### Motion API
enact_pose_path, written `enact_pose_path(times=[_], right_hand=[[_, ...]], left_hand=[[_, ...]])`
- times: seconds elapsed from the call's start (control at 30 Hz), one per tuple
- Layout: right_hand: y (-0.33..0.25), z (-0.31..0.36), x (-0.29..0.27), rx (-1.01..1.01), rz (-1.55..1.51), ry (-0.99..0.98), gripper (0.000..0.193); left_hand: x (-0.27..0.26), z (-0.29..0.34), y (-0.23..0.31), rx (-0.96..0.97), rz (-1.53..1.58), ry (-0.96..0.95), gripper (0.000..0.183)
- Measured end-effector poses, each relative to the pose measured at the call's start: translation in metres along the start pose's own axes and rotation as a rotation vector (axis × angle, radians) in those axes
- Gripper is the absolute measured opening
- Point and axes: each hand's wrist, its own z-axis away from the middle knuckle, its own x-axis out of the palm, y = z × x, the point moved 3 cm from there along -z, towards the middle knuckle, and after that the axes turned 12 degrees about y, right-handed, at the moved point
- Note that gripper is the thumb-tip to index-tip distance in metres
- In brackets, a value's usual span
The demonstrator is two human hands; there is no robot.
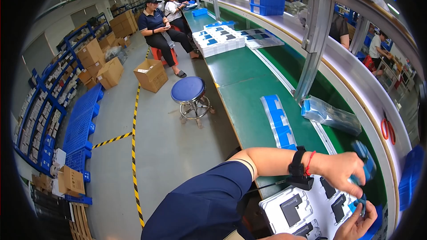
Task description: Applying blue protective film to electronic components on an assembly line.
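My left hand (pixel 340 172), with a black strap and a red cord at its wrist, is closed in a pinch over the tray. A blue film-like piece (pixel 368 158), smeared by motion, shows at its fingers. Just below it, my right hand (pixel 357 226) pinches a small blue-and-dark piece (pixel 362 204) between thumb and fingers. Under both hands lies a white moulded tray (pixel 269 209). Flat black battery-like parts (pixel 291 211) sit in its recesses, partly hidden by my hands.
Blue-and-clear strips (pixel 279 122) lie on the green bench (pixel 240 93). Beyond them stands a stack of white trays (pixel 218 46). A clear bag (pixel 333 115) rests by the metal post; red-handled scissors (pixel 388 126) lie on the shelf. A blue stool (pixel 188 90) and seated co-workers (pixel 155 31) are leftward.
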Motion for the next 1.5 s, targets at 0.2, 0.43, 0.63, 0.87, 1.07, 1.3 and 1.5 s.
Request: enact_pose_path(times=[0.2, 0.43, 0.63, 0.87, 1.07, 1.3, 1.5], right_hand=[[-0.003, -0.003, 0.006, 0.061, 0.042, -0.123, 0.05], [-0.011, -0.003, 0.008, 0.246, 0.11, -0.253, 0.058], [-0.024, -0.013, 0.014, 0.101, 0.244, -0.212, 0.058], [0.029, 0.0, 0.013, 0.588, -0.2, -0.004, 0.029], [0.02, -0.009, 0.004, 0.706, -0.243, -0.037, 0.016], [0.023, -0.013, 0.002, 0.688, -0.328, 0.036, 0.011], [0.024, -0.014, 0.006, 0.67, -0.349, 0.036, 0.008]], left_hand=[[0.011, 0.004, 0.009, 0.062, 0.011, -0.161, 0.047], [0.013, 0.008, 0.006, 0.044, -0.056, -0.172, 0.027], [0.013, 0.008, 0.001, 0.066, -0.128, -0.123, 0.018], [0.0, -0.002, 0.004, -0.023, -0.116, 0.141, 0.018], [-0.002, -0.001, 0.003, -0.063, -0.084, 0.214, 0.019], [-0.001, -0.002, 0.004, -0.028, -0.074, 0.258, 0.019], [-0.004, 0.0, 0.005, -0.055, -0.067, 0.232, 0.019]])
